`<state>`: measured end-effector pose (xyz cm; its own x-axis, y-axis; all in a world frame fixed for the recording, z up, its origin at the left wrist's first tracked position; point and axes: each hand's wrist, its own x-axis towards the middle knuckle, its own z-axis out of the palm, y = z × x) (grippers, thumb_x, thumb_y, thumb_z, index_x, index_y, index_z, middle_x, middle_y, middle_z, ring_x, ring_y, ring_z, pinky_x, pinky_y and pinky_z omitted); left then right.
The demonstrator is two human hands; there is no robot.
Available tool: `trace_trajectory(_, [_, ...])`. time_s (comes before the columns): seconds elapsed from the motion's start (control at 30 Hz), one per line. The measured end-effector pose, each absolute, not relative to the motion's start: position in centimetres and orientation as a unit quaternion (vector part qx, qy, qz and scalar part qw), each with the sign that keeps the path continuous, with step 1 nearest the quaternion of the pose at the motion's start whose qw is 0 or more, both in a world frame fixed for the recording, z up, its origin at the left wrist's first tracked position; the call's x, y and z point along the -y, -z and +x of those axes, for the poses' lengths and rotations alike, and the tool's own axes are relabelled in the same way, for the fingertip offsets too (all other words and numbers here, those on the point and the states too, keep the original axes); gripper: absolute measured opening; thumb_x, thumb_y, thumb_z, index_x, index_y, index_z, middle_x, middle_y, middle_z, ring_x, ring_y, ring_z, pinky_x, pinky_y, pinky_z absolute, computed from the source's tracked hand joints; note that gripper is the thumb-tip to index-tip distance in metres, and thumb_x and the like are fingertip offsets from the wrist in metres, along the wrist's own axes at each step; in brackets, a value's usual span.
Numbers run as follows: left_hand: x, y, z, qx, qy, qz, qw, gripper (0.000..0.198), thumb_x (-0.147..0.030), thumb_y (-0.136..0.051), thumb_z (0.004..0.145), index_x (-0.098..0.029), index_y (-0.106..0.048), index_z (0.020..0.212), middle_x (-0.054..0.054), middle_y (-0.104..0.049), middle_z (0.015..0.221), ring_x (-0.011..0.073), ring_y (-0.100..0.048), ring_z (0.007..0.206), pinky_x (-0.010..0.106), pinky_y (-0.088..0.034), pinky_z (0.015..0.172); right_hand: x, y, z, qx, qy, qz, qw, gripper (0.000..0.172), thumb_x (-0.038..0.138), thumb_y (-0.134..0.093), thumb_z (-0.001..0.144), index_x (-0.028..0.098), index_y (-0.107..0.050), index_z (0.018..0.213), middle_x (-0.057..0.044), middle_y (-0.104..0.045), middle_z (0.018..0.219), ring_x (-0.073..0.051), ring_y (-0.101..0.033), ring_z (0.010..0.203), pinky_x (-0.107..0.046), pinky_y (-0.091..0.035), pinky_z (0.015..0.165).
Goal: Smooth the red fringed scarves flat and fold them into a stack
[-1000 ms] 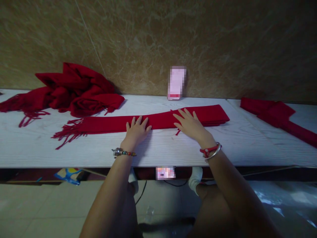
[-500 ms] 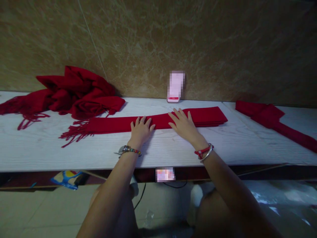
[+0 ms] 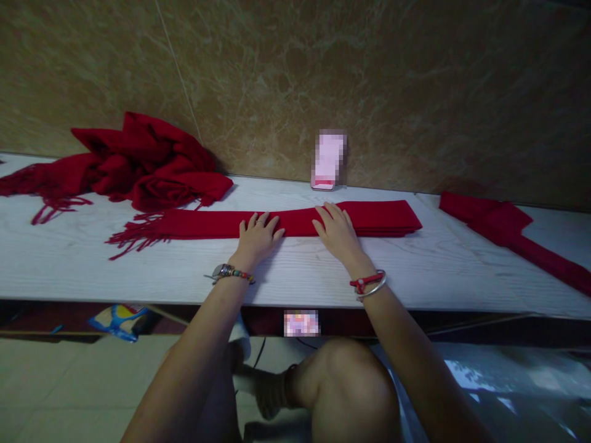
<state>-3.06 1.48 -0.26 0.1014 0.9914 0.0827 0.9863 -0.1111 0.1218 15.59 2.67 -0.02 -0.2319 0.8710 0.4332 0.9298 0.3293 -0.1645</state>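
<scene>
A red scarf [image 3: 207,224], folded into a long narrow strip, lies flat along the white table [image 3: 295,271]. Its fringe spreads out at the left end, and stacked layers show at the right end. My left hand [image 3: 259,237] rests on the scarf left of its middle, fingers spread. On the thicker, layered part, my right hand [image 3: 338,232] lies palm down with its fingers apart. Both hands touch the cloth without gripping it.
A crumpled red scarf [image 3: 161,163] is heaped at the back left. Another red cloth [image 3: 501,215] lies at the right. A phone [image 3: 329,160] leans on the marbled wall [image 3: 392,86]. Below the tabletop sits a blue and yellow package [image 3: 120,321].
My hands stay spread on the folded scarf with little movement. The view has tilted slightly. One knee and foot have shifted under the table, from the right toward the middle.
</scene>
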Motion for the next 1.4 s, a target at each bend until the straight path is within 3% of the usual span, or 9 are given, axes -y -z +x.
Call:
trace_trajectory(0.23, [-1.4, 0.2, -3.1, -0.67, -0.066, 0.739, 0.027, 0.05, -0.04, -0.027, 0.096, -0.022, -0.041, 0.141, 0.01, -0.035, 0.15, 0.0319, -0.027, 0.138, 0.054, -0.027, 0.108, -2.4, 0.0, 15.6, 0.798, 0.053, -0.551, 0.24, 0.042, 0.025, -0.038, 0.093, 0.013, -0.054, 0.13, -0.013, -0.051, 0.139, -0.025, -0.041, 0.132, -0.047, -0.03, 0.11])
trace_trajectory(0.4, [-1.2, 0.1, -3.2, -0.67, -0.064, 0.739, 0.023, 0.05, -0.04, -0.027, 0.096, -0.023, -0.04, 0.141, 0.009, -0.034, 0.151, 0.0303, -0.026, 0.139, 0.052, -0.026, 0.109, -2.3, 0.4, 15.5, 0.849, 0.024, -0.491, 0.194, 0.044, 0.026, -0.036, 0.094, 0.018, -0.049, 0.135, -0.01, -0.046, 0.144, -0.022, -0.037, 0.135, -0.049, -0.026, 0.112])
trace_trajectory(0.83, [-1.1, 0.1, -3.2, -0.671, -0.056, 0.739, 0.025, 0.05, -0.038, -0.028, 0.096, -0.022, -0.039, 0.142, 0.009, -0.033, 0.151, 0.0306, -0.026, 0.139, 0.052, -0.026, 0.109, -2.2, 0.1, 15.7, 0.846, 0.001, -0.507, 0.164, 0.045, 0.022, -0.039, 0.094, 0.009, -0.048, 0.136, -0.016, -0.045, 0.143, -0.023, -0.039, 0.134, -0.04, -0.029, 0.112])
trace_trajectory(1.07, [-1.2, 0.3, -3.1, -0.674, -0.064, 0.735, 0.035, 0.051, -0.04, -0.027, 0.095, -0.023, -0.039, 0.142, 0.009, -0.033, 0.151, 0.0313, -0.025, 0.14, 0.055, -0.024, 0.11, -2.2, 0.1, 14.7, 0.868, -0.008, -0.472, 0.151, 0.045, 0.026, -0.04, 0.094, 0.011, -0.047, 0.136, -0.014, -0.043, 0.146, -0.022, -0.036, 0.136, -0.04, -0.028, 0.113])
trace_trajectory(1.27, [-1.1, -0.1, -3.2, -0.743, -0.077, 0.66, 0.078, 0.053, -0.039, -0.022, 0.094, -0.028, -0.033, 0.145, 0.007, -0.022, 0.155, 0.0401, -0.014, 0.141, 0.065, -0.019, 0.107, -1.8, 0.7, 12.2, 0.903, -0.009, -0.416, 0.106, 0.045, 0.032, -0.034, 0.096, 0.02, -0.045, 0.138, -0.009, -0.039, 0.148, -0.021, -0.031, 0.138, -0.046, -0.026, 0.113])
trace_trajectory(1.4, [-1.0, -0.4, -3.7, -0.813, -0.094, 0.569, 0.085, 0.055, -0.039, -0.025, 0.092, -0.026, -0.036, 0.144, 0.013, -0.02, 0.155, 0.0514, -0.012, 0.137, 0.076, -0.02, 0.097, -1.7, 1.0, 13.0, 0.865, 0.014, -0.494, 0.088, 0.049, 0.029, -0.032, 0.096, 0.006, -0.046, 0.137, -0.019, -0.042, 0.144, -0.025, -0.036, 0.136, -0.044, -0.029, 0.112])
